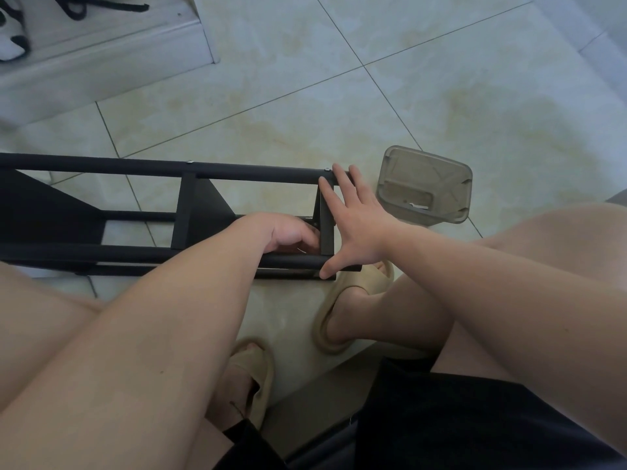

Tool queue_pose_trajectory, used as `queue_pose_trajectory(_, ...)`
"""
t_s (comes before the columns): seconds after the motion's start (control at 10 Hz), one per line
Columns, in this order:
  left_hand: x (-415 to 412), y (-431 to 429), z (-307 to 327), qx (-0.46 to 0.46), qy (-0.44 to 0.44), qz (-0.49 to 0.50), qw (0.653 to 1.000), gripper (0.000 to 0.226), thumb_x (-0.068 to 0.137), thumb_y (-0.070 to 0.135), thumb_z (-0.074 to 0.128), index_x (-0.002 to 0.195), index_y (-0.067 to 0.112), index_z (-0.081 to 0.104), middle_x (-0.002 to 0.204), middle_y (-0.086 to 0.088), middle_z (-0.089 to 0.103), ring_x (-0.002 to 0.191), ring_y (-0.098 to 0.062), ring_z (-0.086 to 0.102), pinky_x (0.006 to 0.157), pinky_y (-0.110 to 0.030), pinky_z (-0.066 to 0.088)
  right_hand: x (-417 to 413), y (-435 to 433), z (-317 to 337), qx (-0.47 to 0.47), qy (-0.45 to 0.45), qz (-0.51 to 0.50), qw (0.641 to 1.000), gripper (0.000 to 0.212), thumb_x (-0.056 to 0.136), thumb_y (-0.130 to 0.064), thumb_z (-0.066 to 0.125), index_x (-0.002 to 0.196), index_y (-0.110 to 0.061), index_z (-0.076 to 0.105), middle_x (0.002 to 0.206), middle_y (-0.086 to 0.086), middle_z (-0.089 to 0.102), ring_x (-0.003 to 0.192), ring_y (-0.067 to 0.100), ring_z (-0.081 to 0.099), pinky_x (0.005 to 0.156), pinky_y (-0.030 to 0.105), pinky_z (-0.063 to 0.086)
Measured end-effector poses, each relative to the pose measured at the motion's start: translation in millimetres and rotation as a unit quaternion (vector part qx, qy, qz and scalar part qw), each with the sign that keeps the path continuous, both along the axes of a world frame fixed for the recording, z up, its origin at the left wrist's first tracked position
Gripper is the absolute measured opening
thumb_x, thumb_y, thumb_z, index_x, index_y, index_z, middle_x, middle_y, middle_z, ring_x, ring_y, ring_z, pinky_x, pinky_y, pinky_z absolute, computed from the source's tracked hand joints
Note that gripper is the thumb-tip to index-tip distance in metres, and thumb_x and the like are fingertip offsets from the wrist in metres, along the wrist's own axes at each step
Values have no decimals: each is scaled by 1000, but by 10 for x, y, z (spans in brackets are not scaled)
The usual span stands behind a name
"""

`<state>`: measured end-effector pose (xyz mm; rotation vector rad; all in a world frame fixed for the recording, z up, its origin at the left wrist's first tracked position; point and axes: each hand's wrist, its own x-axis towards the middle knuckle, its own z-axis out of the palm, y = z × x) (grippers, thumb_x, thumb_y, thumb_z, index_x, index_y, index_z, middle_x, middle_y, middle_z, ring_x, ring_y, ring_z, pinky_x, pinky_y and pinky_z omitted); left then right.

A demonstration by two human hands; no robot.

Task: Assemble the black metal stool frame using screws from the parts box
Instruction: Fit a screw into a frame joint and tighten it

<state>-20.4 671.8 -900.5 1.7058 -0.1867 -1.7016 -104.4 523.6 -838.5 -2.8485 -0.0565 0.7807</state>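
The black metal stool frame lies on its side on the tiled floor, its legs running left to right. My right hand is spread flat over the frame's right end, fingers on the far leg and crossbar, thumb on the near leg. My left hand reaches inside the frame by the right crossbar, fingers curled at a joint; whatever they pinch is hidden. A silver screw head shows on the far leg by my right fingers. The clear grey parts box sits on the floor just right of the frame.
My knees and feet in beige slippers crowd the floor below the frame. A low grey step with shoes on it stands at the upper left. Open tile lies beyond the frame.
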Motion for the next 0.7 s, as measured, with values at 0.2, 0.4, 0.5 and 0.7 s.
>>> queue_pose_trajectory(0.2,-16,1,32,9,-16,-5,1000,30,90,9,63,119,8,71,113,-10,74,107,-26,68,103,-39,49,-7,-1,-3,-1,-3,-1,1000,160,51,-84,76,158,-13,-19,162,15,-31,147,39,-32,125,53,-3)
queue_pose_trajectory(0.4,-29,7,29,3,-52,-7,999,24,88,6,63,109,10,74,95,-4,75,90,-19,67,88,-29,50,-15,7,-14,-6,-5,2,1000,160,50,-86,75,158,-12,-19,162,17,-30,148,40,-31,125,54,-2)
queue_pose_trajectory(0.5,-23,10,17,-5,-22,12,1000,21,89,0,59,104,9,71,95,-8,72,90,-23,66,86,-31,50,-18,8,-17,-5,-5,1,1000,160,51,-85,75,158,-12,-18,162,17,-30,148,41,-31,125,54,-2)
queue_pose_trajectory(0.7,-14,18,-19,-7,-10,22,1000,23,92,7,60,112,8,73,109,-8,75,104,-23,68,102,-37,50,-17,7,-21,-5,-2,0,1000,160,51,-85,76,158,-13,-19,162,17,-31,147,40,-32,125,54,-3)
